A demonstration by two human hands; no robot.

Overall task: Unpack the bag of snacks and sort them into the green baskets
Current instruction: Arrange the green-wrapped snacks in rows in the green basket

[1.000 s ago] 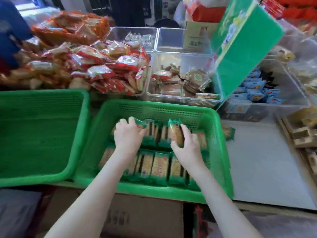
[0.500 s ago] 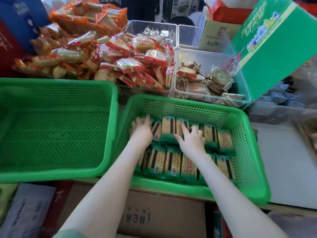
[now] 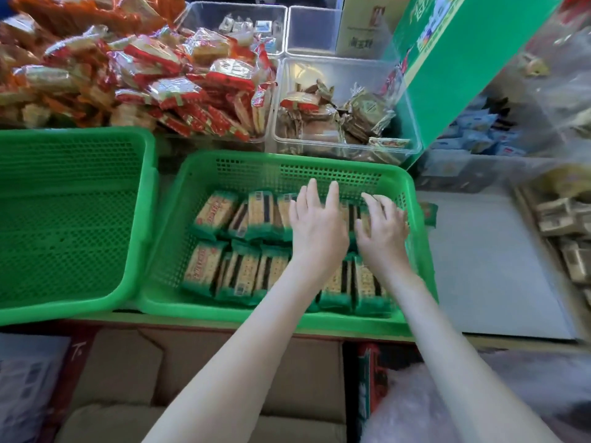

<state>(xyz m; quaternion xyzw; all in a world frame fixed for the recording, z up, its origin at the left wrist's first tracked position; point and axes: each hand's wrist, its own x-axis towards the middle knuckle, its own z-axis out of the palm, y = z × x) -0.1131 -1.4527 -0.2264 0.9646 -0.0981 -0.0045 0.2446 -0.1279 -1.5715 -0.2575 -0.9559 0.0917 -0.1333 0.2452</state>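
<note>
Squaring up green-wrapped cracker packets (image 3: pixel 204 270) in the right green basket (image 3: pixel 287 319), I have one row along its near edge and, past it, both hands flat on the far row: left hand (image 3: pixel 315 225) with fingers straight, right hand (image 3: pixel 382 225) with fingers loosely spread at the right end, neither gripping anything. Next, I judge, comes a pinch on the stray packet (image 3: pixel 428 214) lying on the counter (image 3: pixel 479 266) just outside the right rim, then another sort for the left green basket (image 3: pixel 76 132); clear tubs (image 3: pixel 339 60) stand beyond.
</note>
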